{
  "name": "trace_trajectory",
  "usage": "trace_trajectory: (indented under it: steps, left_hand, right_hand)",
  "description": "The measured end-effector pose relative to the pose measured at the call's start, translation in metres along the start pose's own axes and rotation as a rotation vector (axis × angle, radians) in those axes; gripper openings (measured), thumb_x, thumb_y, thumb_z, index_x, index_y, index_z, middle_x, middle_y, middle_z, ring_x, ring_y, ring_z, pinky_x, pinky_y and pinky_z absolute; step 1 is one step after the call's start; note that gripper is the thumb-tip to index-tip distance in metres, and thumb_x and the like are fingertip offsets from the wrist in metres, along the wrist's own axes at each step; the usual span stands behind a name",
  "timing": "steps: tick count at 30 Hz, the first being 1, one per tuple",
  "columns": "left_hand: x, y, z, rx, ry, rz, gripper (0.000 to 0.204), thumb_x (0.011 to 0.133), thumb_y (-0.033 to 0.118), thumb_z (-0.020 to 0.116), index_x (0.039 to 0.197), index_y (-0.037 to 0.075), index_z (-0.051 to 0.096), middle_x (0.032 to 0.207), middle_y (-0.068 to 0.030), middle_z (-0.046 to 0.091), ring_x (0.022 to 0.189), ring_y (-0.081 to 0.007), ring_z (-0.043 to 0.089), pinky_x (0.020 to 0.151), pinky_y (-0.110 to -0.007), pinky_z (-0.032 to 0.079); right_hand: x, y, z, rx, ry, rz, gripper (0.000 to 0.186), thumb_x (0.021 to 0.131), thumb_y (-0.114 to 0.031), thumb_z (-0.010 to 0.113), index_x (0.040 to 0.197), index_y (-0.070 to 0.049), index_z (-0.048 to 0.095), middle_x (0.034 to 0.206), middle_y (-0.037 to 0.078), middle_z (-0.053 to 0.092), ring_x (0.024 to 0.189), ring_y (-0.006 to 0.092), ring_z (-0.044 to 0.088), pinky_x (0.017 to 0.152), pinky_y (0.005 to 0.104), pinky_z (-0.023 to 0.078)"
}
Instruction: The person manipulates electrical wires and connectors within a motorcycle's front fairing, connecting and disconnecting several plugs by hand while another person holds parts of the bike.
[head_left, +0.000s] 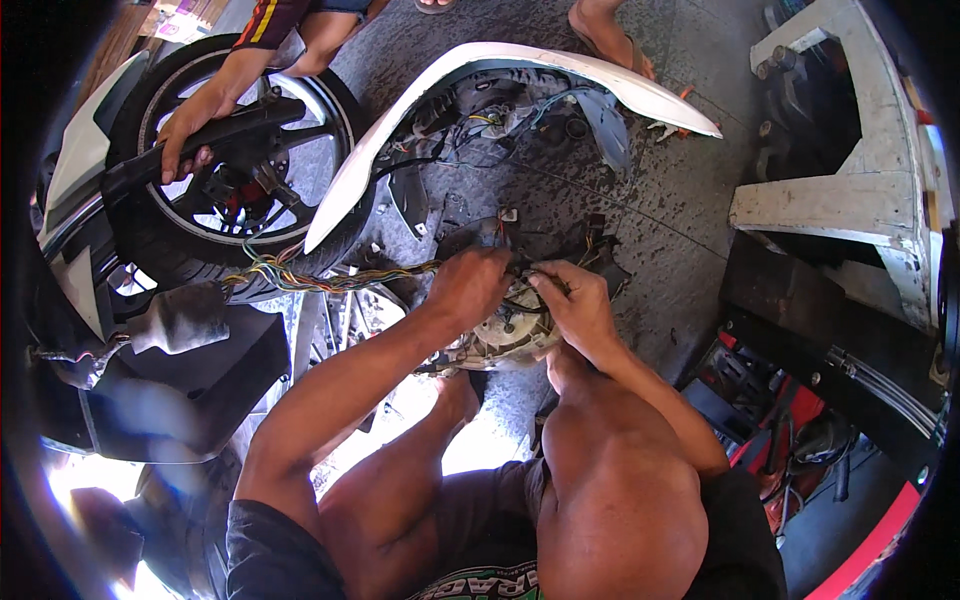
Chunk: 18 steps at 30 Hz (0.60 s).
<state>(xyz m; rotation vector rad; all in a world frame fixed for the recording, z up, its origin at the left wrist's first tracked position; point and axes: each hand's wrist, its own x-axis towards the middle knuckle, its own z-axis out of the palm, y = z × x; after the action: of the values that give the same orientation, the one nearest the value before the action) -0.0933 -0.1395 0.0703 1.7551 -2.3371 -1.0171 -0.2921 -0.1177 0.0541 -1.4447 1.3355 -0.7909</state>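
My left hand [468,288] is closed at the end of a multicoloured wiring harness [345,279] that runs in from the left. Close beside it, my right hand [580,305] pinches a dark wire near the same spot; its fingertips partly cover the wire. Below both hands, a cream-coloured lamp housing [505,338] rests by my feet, with black wires over its top. Dark plastic parts and small connectors [508,215] lie just beyond my fingers. What exactly sits between the two hands is hidden.
A white curved motorcycle fairing [450,62] lies ahead on the stained floor. At the left stands a wheel [345,110]; another person's hand [190,130] grips a black bar over it. A dark box-shaped part [205,375] is lower left. A worn white stand [835,205] is at right.
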Motion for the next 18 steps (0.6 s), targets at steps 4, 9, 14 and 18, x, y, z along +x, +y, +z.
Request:
trace_trajectory:
  steps: [4, 9, 14, 18]
  left_hand:
    - [0.000, 0.010, -0.008, 0.050, -0.005, 0.021, 0.018, 0.087, 0.014, 0.065, 0.101, 0.003, 0.066, 0.094, -0.0214, 0.068, 0.093, -0.0407, 0.065, 0.081, -0.051, 0.053]
    - [0.002, 0.009, -0.008, 0.075, -0.032, 0.034, 0.017, 0.088, 0.014, 0.063, 0.101, 0.003, 0.066, 0.095, -0.0200, 0.068, 0.097, -0.0391, 0.063, 0.084, -0.050, 0.052]
    - [0.002, 0.008, -0.009, 0.081, -0.048, 0.067, 0.017, 0.088, 0.014, 0.061, 0.100, 0.002, 0.065, 0.097, -0.0193, 0.069, 0.101, -0.0388, 0.062, 0.087, -0.050, 0.051]
    - [0.005, 0.008, -0.006, 0.098, -0.064, 0.077, 0.017, 0.087, 0.014, 0.062, 0.099, 0.002, 0.065, 0.097, -0.0198, 0.069, 0.101, -0.0392, 0.062, 0.089, -0.050, 0.051]
  right_hand:
    - [0.002, 0.009, 0.004, -0.053, 0.019, -0.097, 0.020, 0.090, -0.017, 0.071, 0.101, 0.000, 0.072, 0.095, 0.020, 0.073, 0.085, 0.0361, 0.072, 0.074, 0.0395, 0.057]
    - [0.002, 0.012, 0.008, -0.136, 0.033, -0.180, 0.018, 0.089, -0.016, 0.072, 0.100, -0.002, 0.073, 0.095, 0.018, 0.073, 0.085, 0.0356, 0.072, 0.072, 0.0396, 0.057]
    - [0.002, 0.013, 0.009, -0.174, 0.057, -0.238, 0.016, 0.088, -0.016, 0.073, 0.099, -0.004, 0.072, 0.093, 0.015, 0.073, 0.081, 0.0347, 0.071, 0.068, 0.0402, 0.057]
    - [0.003, 0.015, 0.009, -0.268, 0.037, -0.351, 0.013, 0.087, -0.016, 0.072, 0.096, -0.007, 0.070, 0.088, 0.012, 0.071, 0.076, 0.0336, 0.070, 0.064, 0.0407, 0.056]
